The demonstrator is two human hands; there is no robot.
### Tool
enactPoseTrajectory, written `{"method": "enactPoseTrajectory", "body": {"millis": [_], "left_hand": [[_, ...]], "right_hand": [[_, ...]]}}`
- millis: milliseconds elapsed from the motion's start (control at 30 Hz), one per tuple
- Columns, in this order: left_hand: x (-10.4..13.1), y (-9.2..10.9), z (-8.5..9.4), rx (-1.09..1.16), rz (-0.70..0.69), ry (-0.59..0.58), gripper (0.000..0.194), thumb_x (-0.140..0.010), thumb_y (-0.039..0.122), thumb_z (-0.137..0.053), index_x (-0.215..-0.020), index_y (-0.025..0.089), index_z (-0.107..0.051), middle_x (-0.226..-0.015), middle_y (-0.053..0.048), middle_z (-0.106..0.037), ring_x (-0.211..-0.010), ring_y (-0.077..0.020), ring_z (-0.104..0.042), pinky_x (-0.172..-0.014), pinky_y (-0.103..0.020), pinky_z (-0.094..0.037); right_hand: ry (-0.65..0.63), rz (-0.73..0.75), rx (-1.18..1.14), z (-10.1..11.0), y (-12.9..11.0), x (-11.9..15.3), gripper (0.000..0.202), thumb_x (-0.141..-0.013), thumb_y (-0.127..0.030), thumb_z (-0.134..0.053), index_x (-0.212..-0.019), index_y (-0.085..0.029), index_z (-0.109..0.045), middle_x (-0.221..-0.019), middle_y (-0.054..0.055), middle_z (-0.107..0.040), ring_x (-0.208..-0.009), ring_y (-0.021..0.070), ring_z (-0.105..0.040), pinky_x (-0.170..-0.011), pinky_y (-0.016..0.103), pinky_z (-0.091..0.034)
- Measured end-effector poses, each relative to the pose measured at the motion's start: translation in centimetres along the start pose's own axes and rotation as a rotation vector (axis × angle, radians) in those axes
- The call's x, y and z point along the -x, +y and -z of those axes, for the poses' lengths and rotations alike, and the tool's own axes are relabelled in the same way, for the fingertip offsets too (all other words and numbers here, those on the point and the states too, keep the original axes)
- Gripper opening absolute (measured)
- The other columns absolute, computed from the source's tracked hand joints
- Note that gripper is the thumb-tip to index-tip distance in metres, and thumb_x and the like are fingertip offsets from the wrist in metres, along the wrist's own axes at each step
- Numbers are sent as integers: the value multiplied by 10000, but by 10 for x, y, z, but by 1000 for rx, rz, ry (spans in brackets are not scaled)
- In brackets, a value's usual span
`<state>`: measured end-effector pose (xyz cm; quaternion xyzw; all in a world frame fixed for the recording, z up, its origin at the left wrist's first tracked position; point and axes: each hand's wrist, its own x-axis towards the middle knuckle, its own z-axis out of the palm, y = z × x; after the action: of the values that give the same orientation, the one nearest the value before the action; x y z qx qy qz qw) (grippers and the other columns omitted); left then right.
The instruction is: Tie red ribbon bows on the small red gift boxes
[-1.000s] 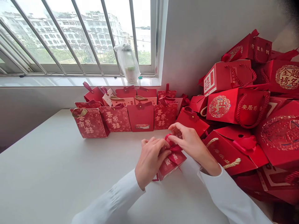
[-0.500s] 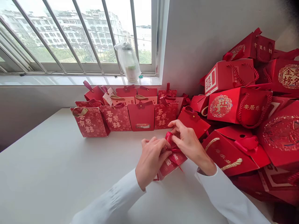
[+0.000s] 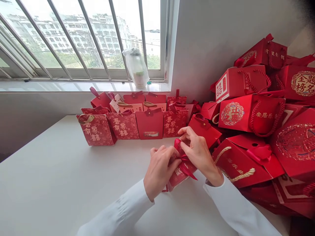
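While the box point(image 3: 180, 173) lay tilted on the table point(image 3: 61, 183) near the front edge, both hands worked its ribbon point(image 3: 183, 157): the left hand point(image 3: 159, 170) pinched the ribbon over the box top, and the right hand point(image 3: 198, 154) gripped a loop beside it. A slack pinch would likely let the loop slip and the knot loosen. A hard pull might skid the light box, or nudge the pile point(image 3: 258, 124) just beside the right wrist.
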<state>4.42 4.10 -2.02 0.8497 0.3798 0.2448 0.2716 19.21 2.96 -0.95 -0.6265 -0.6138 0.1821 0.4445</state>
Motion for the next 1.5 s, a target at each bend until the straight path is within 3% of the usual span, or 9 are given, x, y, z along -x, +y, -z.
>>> {"method": "enactPoseTrajectory", "body": {"millis": [267,433,567,867,1000,1100,1200,1333,1500], "left_hand": [[-2,-4,0,20,-27,58,112,-859,211,-507,-747,205,-505,-637,36,-525,-675,-147,-442,-627,-259,-338],[-2,-4,0,21,-36,68,108,-865,208,-512,-758,204,-519,-637,40,-525,-675,-140,-436,-611,-244,-335],[-1,-4,-1,33,-50,62,110,-863,188,-516,-754,200,-510,-659,40,-540,-695,-140,-439,-622,-243,-337],[-1,-4,1,22,-51,74,168,-864,195,-507,-701,194,-468,-685,30,-558,-706,-146,-461,-631,-251,-351],[-1,-5,-1,23,-57,87,167,-862,188,-506,-700,193,-466,-657,34,-540,-687,-142,-448,-622,-249,-346],[-1,-6,-3,36,-55,97,149,-863,198,-512,-716,195,-487,-661,33,-543,-676,-140,-445,-626,-252,-348],[-1,-6,-3,35,-44,93,145,-863,202,-513,-719,194,-499,-671,27,-555,-691,-146,-449,-636,-258,-351],[-1,-5,-2,26,-50,88,142,-859,194,-520,-719,193,-499,-652,29,-554,-687,-145,-445,-626,-253,-347],[0,-6,-3,25,-68,108,154,-858,183,-515,-706,194,-488,-662,30,-555,-674,-139,-448,-610,-249,-347]], "right_hand": [[-243,43,125,38,-12,9,163,-827,-269,-534,-961,-218,-609,-974,32,-629,-898,183,-587,-774,288,-435],[-376,-18,63,37,-9,14,87,-799,-225,-544,-826,-206,-624,-777,-17,-636,-712,147,-581,-642,242,-419],[-311,-74,65,34,-8,13,145,-799,-232,-515,-677,-194,-584,-616,-39,-585,-587,126,-525,-553,225,-369],[-239,-76,174,30,-5,10,161,-829,-258,-491,-711,-200,-585,-657,-10,-617,-618,154,-563,-581,250,-392],[-40,-66,370,33,-17,32,130,-860,-353,-522,-854,-229,-559,-715,4,-636,-611,180,-599,-553,261,-391],[-55,-18,498,26,-22,59,160,-834,-392,-585,-895,-251,-538,-609,-25,-601,-476,176,-567,-452,252,-347],[-77,77,537,11,-18,81,111,-824,-264,-588,-919,-247,-533,-686,-18,-615,-503,165,-574,-445,242,-345],[-8,162,454,-1,-10,92,200,-907,-177,-384,-759,-219,-513,-648,-10,-536,-512,134,-521,-475,225,-364],[11,204,407,0,-6,101,251,-924,-162,-359,-737,-210,-520,-627,-11,-500,-532,126,-508,-510,208,-393]]}}
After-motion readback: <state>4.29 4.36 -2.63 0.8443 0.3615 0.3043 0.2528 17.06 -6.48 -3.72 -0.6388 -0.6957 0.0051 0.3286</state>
